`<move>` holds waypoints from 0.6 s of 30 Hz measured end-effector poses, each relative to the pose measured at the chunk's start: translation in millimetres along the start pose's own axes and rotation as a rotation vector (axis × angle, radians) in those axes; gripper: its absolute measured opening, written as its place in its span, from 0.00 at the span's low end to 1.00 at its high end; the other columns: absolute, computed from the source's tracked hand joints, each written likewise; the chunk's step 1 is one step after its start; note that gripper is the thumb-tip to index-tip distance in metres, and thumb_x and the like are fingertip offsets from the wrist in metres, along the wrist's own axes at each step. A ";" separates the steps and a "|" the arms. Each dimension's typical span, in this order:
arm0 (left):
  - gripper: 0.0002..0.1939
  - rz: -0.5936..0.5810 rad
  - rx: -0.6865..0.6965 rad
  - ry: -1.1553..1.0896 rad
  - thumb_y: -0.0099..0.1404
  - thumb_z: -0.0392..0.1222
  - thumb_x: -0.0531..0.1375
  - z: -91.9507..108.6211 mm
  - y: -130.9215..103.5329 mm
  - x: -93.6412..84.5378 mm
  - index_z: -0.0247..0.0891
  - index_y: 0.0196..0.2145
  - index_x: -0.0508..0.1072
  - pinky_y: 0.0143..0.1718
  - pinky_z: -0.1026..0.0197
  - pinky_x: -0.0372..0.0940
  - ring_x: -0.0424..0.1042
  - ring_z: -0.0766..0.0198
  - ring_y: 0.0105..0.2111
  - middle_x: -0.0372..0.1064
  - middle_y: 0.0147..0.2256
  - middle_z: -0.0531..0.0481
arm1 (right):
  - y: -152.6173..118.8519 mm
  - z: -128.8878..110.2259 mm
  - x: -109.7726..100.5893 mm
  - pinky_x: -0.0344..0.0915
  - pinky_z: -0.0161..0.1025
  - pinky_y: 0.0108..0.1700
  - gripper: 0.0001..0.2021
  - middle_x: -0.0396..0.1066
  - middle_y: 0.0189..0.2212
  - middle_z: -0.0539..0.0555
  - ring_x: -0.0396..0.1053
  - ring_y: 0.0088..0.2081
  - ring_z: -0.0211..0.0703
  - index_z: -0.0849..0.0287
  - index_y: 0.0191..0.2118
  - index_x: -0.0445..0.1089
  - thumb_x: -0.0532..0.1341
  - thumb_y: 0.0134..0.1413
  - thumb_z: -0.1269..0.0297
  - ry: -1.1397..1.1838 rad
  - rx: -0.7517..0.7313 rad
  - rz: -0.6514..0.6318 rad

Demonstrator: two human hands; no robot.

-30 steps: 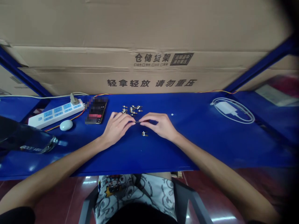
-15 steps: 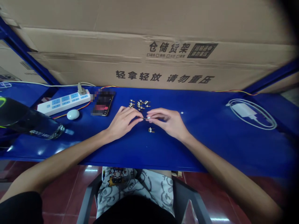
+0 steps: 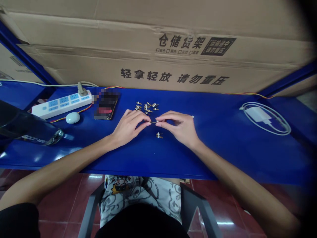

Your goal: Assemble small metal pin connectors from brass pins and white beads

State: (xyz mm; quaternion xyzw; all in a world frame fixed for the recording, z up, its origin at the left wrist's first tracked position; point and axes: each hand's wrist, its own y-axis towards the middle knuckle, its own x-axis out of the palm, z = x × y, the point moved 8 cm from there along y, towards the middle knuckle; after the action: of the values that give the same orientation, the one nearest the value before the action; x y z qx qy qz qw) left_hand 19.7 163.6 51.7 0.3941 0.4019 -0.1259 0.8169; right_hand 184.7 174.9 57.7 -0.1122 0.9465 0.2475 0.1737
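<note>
My left hand [image 3: 127, 128] pinches one end of a thin, brass-coloured pin-like piece [image 3: 153, 122] between thumb and forefinger. At its other end my right hand [image 3: 180, 128] grips it the same way, where a bit of white shows at the fingertips. The piece is held level, just over the blue table, and its exact kind is too small to make out. Below it lies a small white part with brass-coloured prongs [image 3: 159, 135], touched by neither hand. Several similar white and brass parts [image 3: 147, 107] lie in a loose group beyond my fingers.
On the left are a dark bottle [image 3: 29, 127], a white power strip [image 3: 61, 103], a white rounded object [image 3: 72, 118] and a phone [image 3: 107, 105]. A charger with a coiled cable [image 3: 260, 115] lies right. Large cardboard [image 3: 99, 49] stands behind the blue table [image 3: 138, 162].
The camera view has shifted slightly. Both hands keep their pinch on the small piece; its white part is now more covered by my right fingertips. The loose parts stay where they were.
</note>
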 end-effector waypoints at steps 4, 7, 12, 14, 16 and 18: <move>0.10 -0.004 0.035 0.027 0.76 0.47 0.56 3.4 -0.7 0.4 0.40 0.43 0.73 0.46 0.55 0.58 0.74 0.61 0.41 0.78 0.41 0.51 | -1.7 0.8 8.7 0.72 0.44 0.42 0.06 0.79 0.34 0.50 0.75 0.34 0.42 0.49 0.37 0.81 0.72 0.52 0.59 0.020 0.003 -0.059; 0.11 -0.004 0.026 0.033 0.76 0.48 0.55 3.0 -1.1 -0.1 0.41 0.43 0.73 0.47 0.55 0.58 0.74 0.60 0.42 0.78 0.41 0.51 | -2.1 1.8 11.0 0.72 0.45 0.43 0.07 0.78 0.34 0.50 0.74 0.35 0.42 0.49 0.38 0.81 0.72 0.53 0.58 0.035 0.005 -0.088; 0.12 0.016 0.001 0.031 0.76 0.49 0.55 1.1 -0.7 -2.5 0.41 0.42 0.74 0.47 0.55 0.58 0.74 0.61 0.41 0.79 0.40 0.51 | -0.2 5.3 10.1 0.73 0.44 0.43 0.07 0.78 0.35 0.51 0.75 0.35 0.43 0.50 0.36 0.81 0.71 0.53 0.55 0.031 0.034 -0.107; 0.12 0.022 0.006 0.027 0.76 0.50 0.56 1.5 -0.7 -3.0 0.41 0.41 0.75 0.46 0.55 0.58 0.74 0.61 0.40 0.79 0.40 0.52 | 0.4 5.7 10.6 0.73 0.44 0.42 0.07 0.79 0.34 0.51 0.75 0.35 0.43 0.51 0.35 0.80 0.72 0.52 0.55 0.029 0.048 -0.113; 0.12 0.039 0.010 0.020 0.75 0.50 0.56 2.0 -0.7 -4.1 0.42 0.41 0.75 0.45 0.55 0.58 0.75 0.61 0.40 0.79 0.39 0.52 | 0.3 7.3 11.9 0.73 0.44 0.43 0.07 0.79 0.33 0.51 0.76 0.35 0.44 0.52 0.34 0.80 0.72 0.52 0.56 0.025 0.082 -0.125; 0.11 0.066 0.012 0.008 0.75 0.49 0.57 2.3 -0.9 -5.7 0.42 0.41 0.75 0.45 0.55 0.59 0.75 0.62 0.39 0.79 0.40 0.52 | -0.2 9.8 12.2 0.73 0.44 0.43 0.07 0.80 0.33 0.51 0.76 0.35 0.44 0.52 0.33 0.80 0.72 0.52 0.56 0.021 0.122 -0.125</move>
State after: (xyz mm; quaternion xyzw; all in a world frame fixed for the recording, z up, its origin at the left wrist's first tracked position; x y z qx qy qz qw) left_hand 16.8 160.7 56.4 0.4125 0.3914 -0.0998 0.8165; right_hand 176.3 178.1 44.9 -0.1631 0.9528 0.1767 0.1853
